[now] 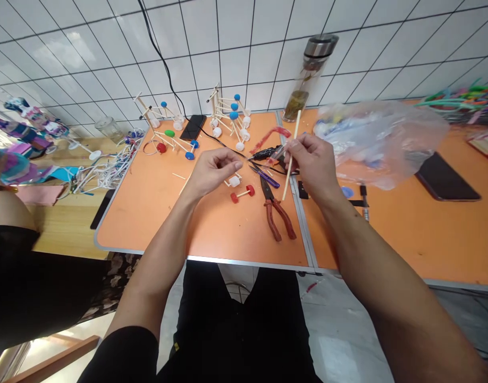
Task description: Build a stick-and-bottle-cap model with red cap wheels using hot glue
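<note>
My right hand (pixel 311 159) pinches a thin wooden stick (pixel 292 159) between thumb and fingers, tilted upright over the table's seam. My left hand (pixel 214 169) is closed over the orange table, thumb against curled fingers. What it grips, if anything, I cannot make out. Just below its thumb lies a white wheel (pixel 234 181). A stick with a red wheel at each end (pixel 243 193) lies closer to me. Between my hands are red-handled pliers (pixel 276 215), purple-handled scissors (pixel 268 177) and a black glue gun (pixel 263 153).
Two stick frames with blue and white wheels (pixel 234 114) stand by the tiled wall, near a phone (pixel 193 127). A glass bottle (pixel 300 90), a plastic bag (pixel 371 138) and a dark phone (pixel 447 177) are rightward. Another person's arm (pixel 13 210) is at left.
</note>
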A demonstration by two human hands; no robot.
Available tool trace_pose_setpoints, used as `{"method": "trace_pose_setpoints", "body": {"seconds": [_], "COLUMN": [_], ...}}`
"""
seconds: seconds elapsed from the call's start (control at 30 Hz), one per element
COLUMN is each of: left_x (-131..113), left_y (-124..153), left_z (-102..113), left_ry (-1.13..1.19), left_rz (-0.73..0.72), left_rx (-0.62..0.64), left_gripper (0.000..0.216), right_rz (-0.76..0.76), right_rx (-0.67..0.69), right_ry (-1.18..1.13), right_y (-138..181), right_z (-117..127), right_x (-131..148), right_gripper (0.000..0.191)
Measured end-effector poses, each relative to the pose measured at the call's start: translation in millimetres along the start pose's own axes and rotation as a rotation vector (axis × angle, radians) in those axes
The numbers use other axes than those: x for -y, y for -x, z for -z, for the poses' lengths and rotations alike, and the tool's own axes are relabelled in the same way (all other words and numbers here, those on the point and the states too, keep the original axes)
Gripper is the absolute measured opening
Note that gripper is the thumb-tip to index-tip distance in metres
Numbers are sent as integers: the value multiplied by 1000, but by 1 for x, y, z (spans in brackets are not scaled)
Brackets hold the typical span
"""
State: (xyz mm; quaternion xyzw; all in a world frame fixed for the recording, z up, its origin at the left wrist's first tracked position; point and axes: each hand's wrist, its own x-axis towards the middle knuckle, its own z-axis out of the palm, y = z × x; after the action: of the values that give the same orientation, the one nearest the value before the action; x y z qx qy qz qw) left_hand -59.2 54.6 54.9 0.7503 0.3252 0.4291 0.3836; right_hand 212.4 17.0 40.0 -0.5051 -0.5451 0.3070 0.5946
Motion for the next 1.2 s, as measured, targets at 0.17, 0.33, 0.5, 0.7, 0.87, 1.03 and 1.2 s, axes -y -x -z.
{"method": "trace_pose_setpoints", "body": {"seconds": [0.17, 0.33, 0.5, 0.7, 0.87, 1.03, 1.2], "left_x": [-2, -5, -6, -5, -6, -7, -8], "left_y": [5, 5, 5, 4, 4, 5, 6], "left_z": [-13, -11, -12, -12, -12, -12, -13], "left_ry": [-257, -626, -701, -730, -736, -736, -736], "left_rz": [78, 87, 65, 43, 25, 15, 16], "left_rx": [23, 60, 118, 160, 200, 214, 223], "left_gripper": [15, 11, 11, 14, 14, 13, 11], "right_rz": [-60, -6, 16, -12, -18, -65, -99], "right_rx": [26, 104, 129, 128, 143, 129, 95], "right_ry": [-171, -27, 185, 227, 232, 211, 206], "right_y": [-3, 3, 4, 3, 3, 2, -2], "right_z": [3, 0, 1, 1, 0, -1, -1], "right_x": [4, 18, 21, 22, 20, 13, 5], "right_gripper": [45, 47, 40, 34, 34, 26, 30]}}
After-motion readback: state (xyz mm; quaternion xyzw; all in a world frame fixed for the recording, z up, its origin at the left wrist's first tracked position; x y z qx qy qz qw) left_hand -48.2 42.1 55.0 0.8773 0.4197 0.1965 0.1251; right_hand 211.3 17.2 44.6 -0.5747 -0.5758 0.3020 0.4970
